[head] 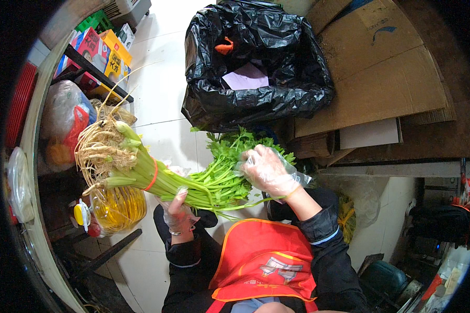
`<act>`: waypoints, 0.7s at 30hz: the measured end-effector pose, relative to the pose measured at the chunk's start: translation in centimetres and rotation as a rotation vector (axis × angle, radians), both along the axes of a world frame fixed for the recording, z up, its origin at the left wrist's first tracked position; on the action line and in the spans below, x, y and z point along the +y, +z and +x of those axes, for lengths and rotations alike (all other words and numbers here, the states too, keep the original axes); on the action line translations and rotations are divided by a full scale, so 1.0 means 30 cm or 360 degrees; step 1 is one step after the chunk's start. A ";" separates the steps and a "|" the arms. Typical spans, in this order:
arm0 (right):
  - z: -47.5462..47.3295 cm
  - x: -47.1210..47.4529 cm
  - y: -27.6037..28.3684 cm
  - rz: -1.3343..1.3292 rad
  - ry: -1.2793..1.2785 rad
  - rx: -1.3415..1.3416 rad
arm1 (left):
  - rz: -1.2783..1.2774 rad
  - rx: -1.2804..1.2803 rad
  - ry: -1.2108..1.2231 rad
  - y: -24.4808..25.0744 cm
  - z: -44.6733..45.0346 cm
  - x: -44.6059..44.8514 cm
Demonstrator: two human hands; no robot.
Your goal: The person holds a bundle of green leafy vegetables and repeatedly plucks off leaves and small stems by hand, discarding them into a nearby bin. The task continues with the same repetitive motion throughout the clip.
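A bunch of celery [172, 182] lies slantwise in front of me, its pale tangled roots [102, 150] at the left and its leafy tops [235, 146] at the right. An orange-red band [152, 174] circles the stalks near the root end. My left hand [178, 213], in a clear plastic glove, grips the stalks from below, thumb up. Over the leafy end, my right hand [268, 168] is closed on the celery leaves, also in a clear glove; its fingertips are partly hidden. One thin stalk passes below the right wrist.
Beyond the celery stands a bin lined with a black plastic bag [207, 101], holding a pale paper and an orange scrap. Flattened cardboard [387, 90] leans at the right. A large bottle of yellow oil [119, 209] and a shelf edge [35, 156] are at the left.
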State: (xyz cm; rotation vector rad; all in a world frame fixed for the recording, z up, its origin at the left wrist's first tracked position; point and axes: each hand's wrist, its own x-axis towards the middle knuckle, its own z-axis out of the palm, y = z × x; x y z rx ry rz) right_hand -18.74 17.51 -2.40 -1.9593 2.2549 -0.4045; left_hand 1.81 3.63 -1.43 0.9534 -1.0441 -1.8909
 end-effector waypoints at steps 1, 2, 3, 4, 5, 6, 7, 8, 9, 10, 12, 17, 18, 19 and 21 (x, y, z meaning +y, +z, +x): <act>0.000 0.005 0.002 -0.0058 0.0031 0.0025 | -0.0010 -0.0009 -0.0006 -0.004 0.001 -0.002; -0.001 0.012 0.005 -0.0084 0.0053 0.0022 | -0.0012 -0.0008 -0.0002 -0.009 0.003 -0.003; 0.001 0.023 0.008 -0.0109 0.0076 0.0020 | -0.0013 -0.0007 0.0001 -0.013 0.005 -0.006; 0.002 0.031 0.009 -0.0165 0.0119 0.0017 | -0.0052 0.0033 0.0003 -0.018 0.009 -0.009; 0.001 0.033 0.007 -0.0138 0.0085 0.0023 | 0.0002 0.0058 0.0016 -0.024 0.013 -0.012; 0.000 0.035 0.004 -0.0137 0.0067 0.0032 | 0.0023 0.0125 0.0023 -0.029 0.017 -0.017; -0.001 0.036 0.001 -0.0125 0.0038 0.0054 | 0.0015 0.0216 0.0019 -0.035 0.020 -0.021; -0.006 0.034 -0.005 -0.0196 0.0047 -0.0012 | 0.0027 0.0201 0.0010 -0.040 0.022 -0.026; -0.003 0.035 -0.007 -0.0241 0.0063 -0.0081 | 0.0017 0.0213 -0.0011 -0.040 0.030 -0.035; -0.006 0.035 -0.012 -0.0268 0.0052 -0.0136 | -0.0038 0.0272 -0.0041 -0.043 0.031 -0.038; -0.011 0.033 -0.014 -0.0309 0.0045 -0.0237 | 0.0039 0.0241 -0.0036 -0.040 0.032 -0.040; -0.028 0.021 -0.001 -0.0281 -0.0102 -0.0546 | -0.0005 0.0140 0.0015 -0.007 0.007 -0.039; -0.029 0.020 0.002 -0.0310 -0.0201 -0.0733 | -0.0008 0.0098 0.0030 0.001 0.000 -0.034; -0.025 0.018 0.005 -0.0311 -0.0313 -0.0914 | -0.0055 0.0133 0.0026 0.010 -0.007 -0.031; -0.012 0.013 0.003 -0.0313 -0.0551 -0.1241 | -0.0011 0.0119 0.0047 0.020 -0.020 -0.032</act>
